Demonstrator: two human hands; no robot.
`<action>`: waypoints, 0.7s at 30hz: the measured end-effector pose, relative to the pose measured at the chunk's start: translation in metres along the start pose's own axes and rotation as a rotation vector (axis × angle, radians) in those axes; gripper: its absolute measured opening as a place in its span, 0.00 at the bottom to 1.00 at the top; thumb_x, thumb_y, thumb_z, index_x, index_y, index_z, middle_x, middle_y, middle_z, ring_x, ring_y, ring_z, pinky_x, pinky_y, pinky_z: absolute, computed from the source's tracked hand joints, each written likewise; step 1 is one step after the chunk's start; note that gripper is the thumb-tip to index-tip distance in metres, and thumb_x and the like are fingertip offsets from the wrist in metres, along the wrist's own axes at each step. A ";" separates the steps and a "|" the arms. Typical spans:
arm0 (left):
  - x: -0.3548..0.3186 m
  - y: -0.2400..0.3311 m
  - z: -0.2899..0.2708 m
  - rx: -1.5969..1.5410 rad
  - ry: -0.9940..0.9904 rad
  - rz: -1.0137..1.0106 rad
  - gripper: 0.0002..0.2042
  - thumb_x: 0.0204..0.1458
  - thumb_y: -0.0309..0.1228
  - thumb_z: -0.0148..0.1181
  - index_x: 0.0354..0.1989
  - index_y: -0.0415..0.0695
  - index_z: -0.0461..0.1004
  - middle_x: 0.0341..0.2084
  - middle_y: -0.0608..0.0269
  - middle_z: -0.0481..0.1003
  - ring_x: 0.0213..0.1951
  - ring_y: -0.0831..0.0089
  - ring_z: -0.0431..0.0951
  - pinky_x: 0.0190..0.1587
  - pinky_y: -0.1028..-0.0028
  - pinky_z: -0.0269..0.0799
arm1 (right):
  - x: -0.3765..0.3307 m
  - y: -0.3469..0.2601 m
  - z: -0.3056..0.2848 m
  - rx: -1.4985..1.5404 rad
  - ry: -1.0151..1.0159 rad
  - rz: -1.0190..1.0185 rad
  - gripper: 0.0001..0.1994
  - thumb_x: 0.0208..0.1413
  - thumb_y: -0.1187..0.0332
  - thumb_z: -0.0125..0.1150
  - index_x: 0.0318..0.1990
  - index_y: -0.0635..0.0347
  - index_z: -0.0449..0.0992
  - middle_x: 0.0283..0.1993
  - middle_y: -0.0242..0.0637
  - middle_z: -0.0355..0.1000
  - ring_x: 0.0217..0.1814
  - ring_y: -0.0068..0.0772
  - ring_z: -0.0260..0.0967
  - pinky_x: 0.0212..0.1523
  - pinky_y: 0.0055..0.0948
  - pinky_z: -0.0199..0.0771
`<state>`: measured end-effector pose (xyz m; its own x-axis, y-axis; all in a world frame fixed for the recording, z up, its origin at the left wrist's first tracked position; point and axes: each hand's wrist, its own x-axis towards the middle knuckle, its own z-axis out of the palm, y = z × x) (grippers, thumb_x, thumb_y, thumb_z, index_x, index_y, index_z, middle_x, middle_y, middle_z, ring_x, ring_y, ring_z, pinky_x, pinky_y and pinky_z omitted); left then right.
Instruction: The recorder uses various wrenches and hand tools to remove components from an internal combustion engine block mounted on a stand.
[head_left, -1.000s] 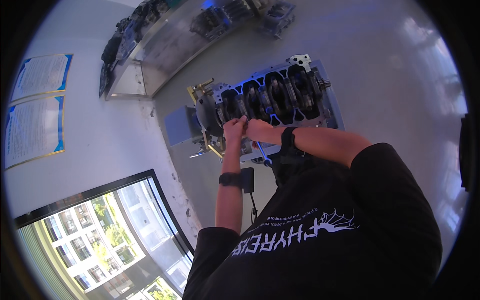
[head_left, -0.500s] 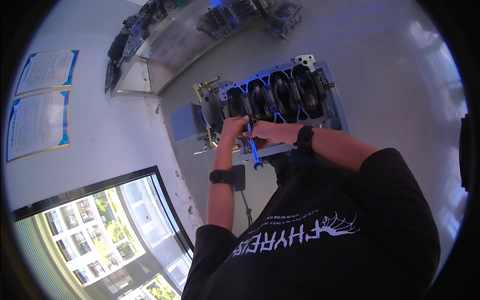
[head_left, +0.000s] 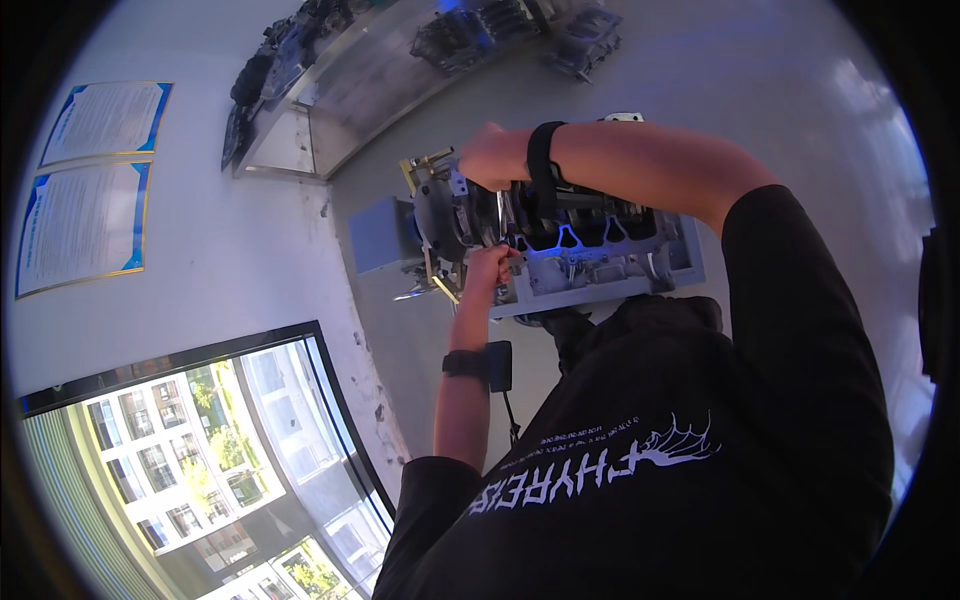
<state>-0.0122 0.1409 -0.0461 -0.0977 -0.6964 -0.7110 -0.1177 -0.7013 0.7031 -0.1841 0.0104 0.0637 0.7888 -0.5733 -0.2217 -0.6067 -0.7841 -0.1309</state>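
Observation:
An engine block [head_left: 600,270] with its crank side up lies on a stand in front of me. A slim metal wrench [head_left: 501,212] spans its left part, running away from me. My left hand [head_left: 488,265] is at the block's near edge, its fingers curled round the wrench's near end. Over the far left side, my right hand [head_left: 487,157] is closed at the wrench's far end; its fingers are mostly hidden and slightly blurred. My right forearm covers much of the crankshaft and the block's far side.
A grey box [head_left: 380,235] and brass-coloured fittings [head_left: 445,290] adjoin the stand's left end. Beyond, a metal bench [head_left: 375,85] carries engine parts, with another engine part [head_left: 585,42] farther right. Framed notices [head_left: 95,230] hang on the left wall above a window [head_left: 190,450].
My right hand has moved from the near edge to the block's far side. The wrench, which pointed toward me, now lies across the block. My left hand stays near the front edge.

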 end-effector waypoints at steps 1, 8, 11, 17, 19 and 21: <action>-0.001 0.001 0.003 0.004 -0.002 -0.009 0.13 0.56 0.32 0.49 0.30 0.33 0.72 0.10 0.74 0.55 0.13 0.81 0.54 0.21 0.76 0.55 | 0.006 -0.003 -0.006 0.019 0.007 0.036 0.08 0.37 0.73 0.64 0.30 0.60 0.81 0.30 0.39 0.77 0.34 0.39 0.76 0.29 0.39 0.72; 0.004 0.009 0.016 0.014 -0.068 0.035 0.14 0.58 0.33 0.47 0.31 0.33 0.72 0.10 0.74 0.55 0.14 0.81 0.55 0.20 0.77 0.54 | 0.049 -0.007 -0.027 0.187 0.104 0.007 0.10 0.39 0.78 0.60 0.33 0.65 0.80 0.33 0.45 0.77 0.40 0.45 0.75 0.37 0.42 0.74; 0.005 0.010 0.018 -0.013 -0.073 0.024 0.14 0.60 0.33 0.46 0.33 0.33 0.72 0.11 0.74 0.55 0.14 0.81 0.55 0.20 0.77 0.52 | 0.060 -0.013 -0.023 0.208 0.186 0.011 0.10 0.39 0.78 0.60 0.33 0.65 0.80 0.34 0.47 0.77 0.41 0.48 0.75 0.37 0.43 0.74; 0.015 0.008 0.020 -0.094 -0.049 -0.008 0.15 0.61 0.36 0.46 0.35 0.33 0.71 0.12 0.72 0.57 0.14 0.80 0.55 0.20 0.77 0.52 | 0.076 -0.013 -0.010 0.187 0.278 0.018 0.10 0.41 0.77 0.60 0.34 0.62 0.80 0.37 0.49 0.76 0.42 0.50 0.74 0.39 0.44 0.74; 0.016 0.008 0.020 -0.070 -0.017 0.000 0.17 0.61 0.37 0.46 0.35 0.32 0.71 0.12 0.71 0.59 0.15 0.79 0.57 0.21 0.77 0.55 | 0.081 -0.010 -0.004 0.193 0.284 0.026 0.10 0.42 0.77 0.60 0.35 0.62 0.80 0.37 0.48 0.76 0.43 0.50 0.74 0.39 0.44 0.74; 0.018 0.004 0.018 -0.113 -0.021 -0.008 0.17 0.61 0.38 0.46 0.35 0.32 0.71 0.13 0.70 0.59 0.15 0.78 0.58 0.22 0.76 0.56 | 0.074 -0.006 0.007 0.183 0.405 0.010 0.10 0.42 0.76 0.60 0.35 0.61 0.80 0.37 0.47 0.76 0.42 0.49 0.74 0.40 0.43 0.75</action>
<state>-0.0318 0.1281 -0.0560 -0.1182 -0.6878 -0.7162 -0.0062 -0.7207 0.6932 -0.1224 -0.0254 0.0415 0.7359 -0.6560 0.1676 -0.5931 -0.7440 -0.3079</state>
